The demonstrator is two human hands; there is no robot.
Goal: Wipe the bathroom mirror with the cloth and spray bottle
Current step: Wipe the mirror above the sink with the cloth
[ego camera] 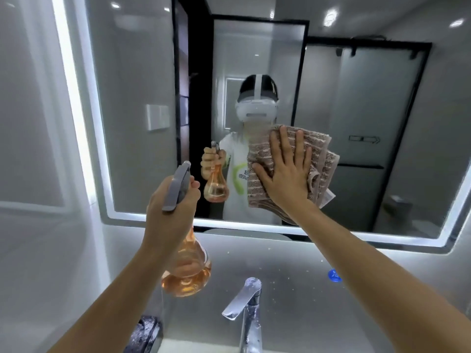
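Observation:
The bathroom mirror (132,80) fills the upper view, framed by a lit white border. My right hand (286,171) lies flat with fingers spread, pressing a brown striped cloth (322,159) against the glass in the lower middle of the mirror. My left hand (169,212) is wrapped around the neck of a clear orange spray bottle (187,273) with a grey trigger head (178,186), held upright in front of the mirror's lower edge, left of the cloth. The mirror reflects the bottle, the cloth and a person with a head-worn device.
A chrome faucet (246,307) stands at the bottom centre over the grey backsplash (288,266), which carries small white specks and a blue sticker (334,275). A dark object (146,332) sits at the lower left. A grey tiled wall (30,123) lies left of the mirror.

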